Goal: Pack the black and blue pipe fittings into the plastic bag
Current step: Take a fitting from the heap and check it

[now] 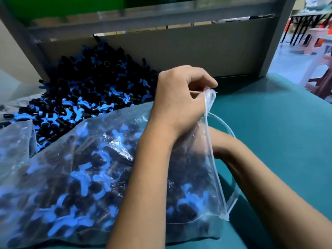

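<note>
Teal bench (269, 123) carries everything. Plastic bag (80, 168), part-filled, lies left of both hands, mouth facing right. Left hand (181, 99) pinches the mouth's upper edge; right hand (195, 139) is inside, grip indiscernible. Loose pipe fittings (89, 90) lie beyond, nearer the left hand.

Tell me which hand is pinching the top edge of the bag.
The left hand: it pinches the bag rim. The right hand is inside the bag.
</note>
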{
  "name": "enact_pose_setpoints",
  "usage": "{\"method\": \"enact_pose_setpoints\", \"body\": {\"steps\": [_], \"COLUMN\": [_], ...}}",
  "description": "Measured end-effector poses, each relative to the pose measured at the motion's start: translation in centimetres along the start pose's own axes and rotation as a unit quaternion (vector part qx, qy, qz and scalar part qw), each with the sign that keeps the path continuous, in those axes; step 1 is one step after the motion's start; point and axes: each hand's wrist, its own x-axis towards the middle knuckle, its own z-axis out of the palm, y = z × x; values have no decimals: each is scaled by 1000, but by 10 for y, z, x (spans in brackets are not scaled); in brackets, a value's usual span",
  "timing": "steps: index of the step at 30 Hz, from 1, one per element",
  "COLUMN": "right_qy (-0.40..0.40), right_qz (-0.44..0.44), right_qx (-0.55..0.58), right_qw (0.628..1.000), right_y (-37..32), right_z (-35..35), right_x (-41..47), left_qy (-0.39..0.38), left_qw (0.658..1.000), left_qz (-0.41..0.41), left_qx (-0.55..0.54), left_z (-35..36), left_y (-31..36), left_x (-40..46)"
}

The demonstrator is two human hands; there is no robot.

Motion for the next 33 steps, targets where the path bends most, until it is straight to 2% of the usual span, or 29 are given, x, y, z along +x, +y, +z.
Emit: {"method": "enact_pose_setpoints", "body": {"steps": [1,5,8,11,13,16,17,18,19,21,23,26,28,30,33], "right_qy": [9,17,-9,2,102,317,344,343,314,215,125,2,-26,-53,-140], "right_qz": [18,-113,-94,-37,-3,51,65,73,64,24,-2,-47,-73,-71,-31], "right_qx": [-7,73,114,131,193,286,294,287,255,100,-66,-247,-327,-374,-397], "right_qw": [1000,991,989,991,976,903,889,892,912,971,990,968,942,923,906], "right_y": [-1,-10,-2,15,28,44,47,48,49,50,43,32,30,35,43], "right_z": [0,-7,-28,-52,-60,-49,-42,-35,-28,-15,-3,23,39,47,52], "right_x": [0,3,0,-4,2,35,50,66,85,124,161,207,223,235,250], "left_qy": [-9,-10,23,84,120,151,155,157,162,180,195,206,214,218,214], "left_qw": [1000,999,998,988,972,941,933,927,922,913,912,910,909,908,910], "left_qz": [-8,-18,-27,-76,-135,-250,-278,-299,-313,-329,-330,-334,-332,-329,-328], "left_qx": [0,24,43,103,151,172,169,164,161,158,150,137,133,139,133], "left_z": [-2,-15,-30,-49,-65,-93,-99,-103,-107,-110,-110,-110,-109,-108,-109], "left_y": [-1,-7,-14,-28,-41,-62,-68,-72,-76,-81,-86,-90,-91,-92,-94], "left_x": [0,1,1,0,-2,-10,-13,-16,-17,-19,-19,-19,-20,-21,-21]}}
